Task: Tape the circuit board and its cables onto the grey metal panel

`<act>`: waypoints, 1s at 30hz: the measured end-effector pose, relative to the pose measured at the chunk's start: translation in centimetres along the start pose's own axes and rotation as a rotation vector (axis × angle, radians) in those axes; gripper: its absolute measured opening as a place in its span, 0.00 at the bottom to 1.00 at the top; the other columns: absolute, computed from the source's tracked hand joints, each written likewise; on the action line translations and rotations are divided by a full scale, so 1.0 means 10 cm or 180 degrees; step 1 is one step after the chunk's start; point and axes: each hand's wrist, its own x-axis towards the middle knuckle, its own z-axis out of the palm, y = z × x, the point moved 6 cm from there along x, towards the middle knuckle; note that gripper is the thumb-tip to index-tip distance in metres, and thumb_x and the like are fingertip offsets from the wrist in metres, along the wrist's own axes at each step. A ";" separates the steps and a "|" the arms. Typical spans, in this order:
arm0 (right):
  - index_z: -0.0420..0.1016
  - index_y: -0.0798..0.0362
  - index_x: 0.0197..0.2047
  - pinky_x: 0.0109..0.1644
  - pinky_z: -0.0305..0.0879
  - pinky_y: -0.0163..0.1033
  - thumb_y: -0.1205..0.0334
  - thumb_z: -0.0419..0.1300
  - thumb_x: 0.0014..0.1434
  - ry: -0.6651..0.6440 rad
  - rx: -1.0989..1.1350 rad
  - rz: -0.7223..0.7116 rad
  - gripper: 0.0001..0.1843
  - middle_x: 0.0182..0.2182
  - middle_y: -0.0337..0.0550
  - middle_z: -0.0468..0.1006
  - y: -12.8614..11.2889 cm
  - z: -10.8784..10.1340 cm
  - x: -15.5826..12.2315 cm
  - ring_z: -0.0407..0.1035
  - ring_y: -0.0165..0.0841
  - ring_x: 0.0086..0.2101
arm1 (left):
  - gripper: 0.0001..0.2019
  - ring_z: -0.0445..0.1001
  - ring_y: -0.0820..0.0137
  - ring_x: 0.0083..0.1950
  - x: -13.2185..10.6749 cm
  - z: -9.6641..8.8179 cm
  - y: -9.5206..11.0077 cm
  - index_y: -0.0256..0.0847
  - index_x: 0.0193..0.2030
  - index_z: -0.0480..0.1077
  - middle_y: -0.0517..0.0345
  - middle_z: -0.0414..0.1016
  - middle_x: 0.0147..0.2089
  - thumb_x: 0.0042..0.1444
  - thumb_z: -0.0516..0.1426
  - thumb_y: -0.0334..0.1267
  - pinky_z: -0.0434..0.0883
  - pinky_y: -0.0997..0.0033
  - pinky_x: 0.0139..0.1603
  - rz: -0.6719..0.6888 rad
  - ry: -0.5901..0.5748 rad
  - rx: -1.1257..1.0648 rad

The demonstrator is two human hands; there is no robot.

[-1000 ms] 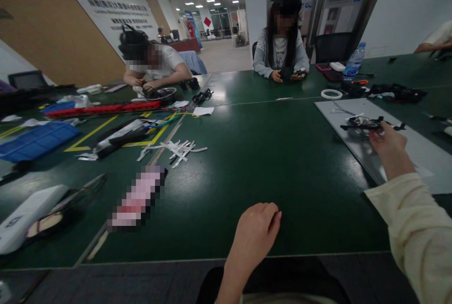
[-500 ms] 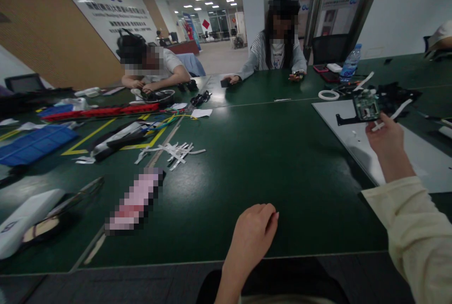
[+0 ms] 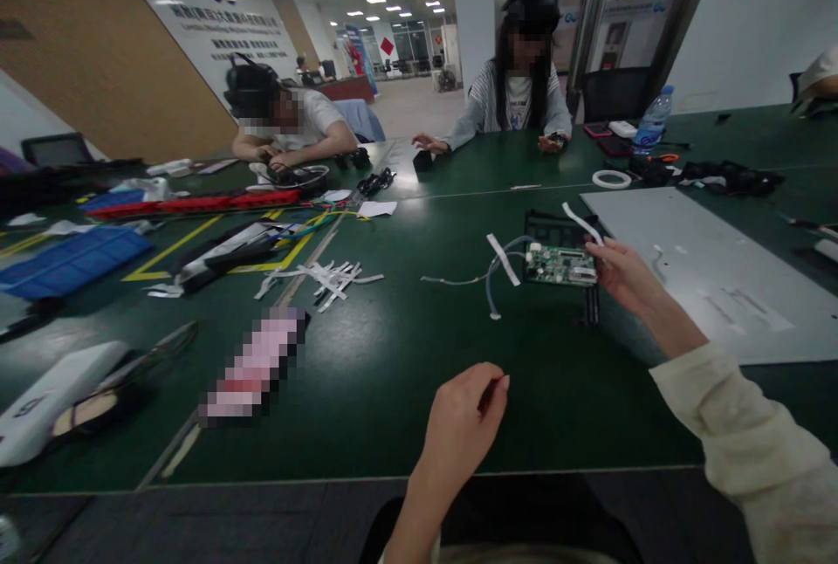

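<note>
A green circuit board on a black frame is pinched at its right end by my right hand, above the table. From the board's left side hang grey-blue cables. White strips cling to the assembly: one strip lies across the cables, another strip sticks up beside my fingers. Near the front table edge rests my left hand, its fingers curled in and nothing visible in them.
A white board lies at right, with a tape roll and bottle behind. White strips, a phone and a blue tray are at left. Two people sit across the green table.
My right hand has brought the circuit board left, from over the white board to over the green table, with its cables now showing. My left hand has barely moved. The opposite person's hand let go of a black object.
</note>
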 end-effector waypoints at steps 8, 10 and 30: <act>0.78 0.51 0.38 0.22 0.61 0.28 0.60 0.71 0.43 -0.0388 0.0122 0.0466 0.16 0.25 0.35 0.74 0.32 0.34 -0.16 0.64 0.22 0.22 | 0.16 0.72 0.68 0.46 0.62 -1.01 -0.09 0.42 0.51 0.66 0.54 0.72 0.47 0.56 0.57 0.40 0.70 0.69 0.41 -0.0118 0.1457 -0.0634; 0.78 0.51 0.37 0.23 0.62 0.28 0.60 0.72 0.42 -0.0345 0.0188 0.0534 0.16 0.26 0.34 0.74 0.37 0.34 -0.16 0.65 0.22 0.22 | 0.23 0.70 0.64 0.53 0.90 -1.01 -0.25 0.42 0.55 0.64 0.50 0.68 0.55 0.52 0.60 0.40 0.70 0.66 0.46 -0.0231 0.1313 -0.0700; 0.77 0.49 0.38 0.24 0.63 0.27 0.59 0.72 0.44 -0.0423 -0.0051 0.0685 0.16 0.26 0.33 0.74 0.53 0.33 -0.13 0.68 0.22 0.25 | 0.14 0.75 0.72 0.37 1.18 -0.14 -1.06 0.38 0.38 0.75 0.53 0.79 0.38 0.49 0.63 0.45 0.70 0.70 0.40 -0.0914 0.0105 -0.2607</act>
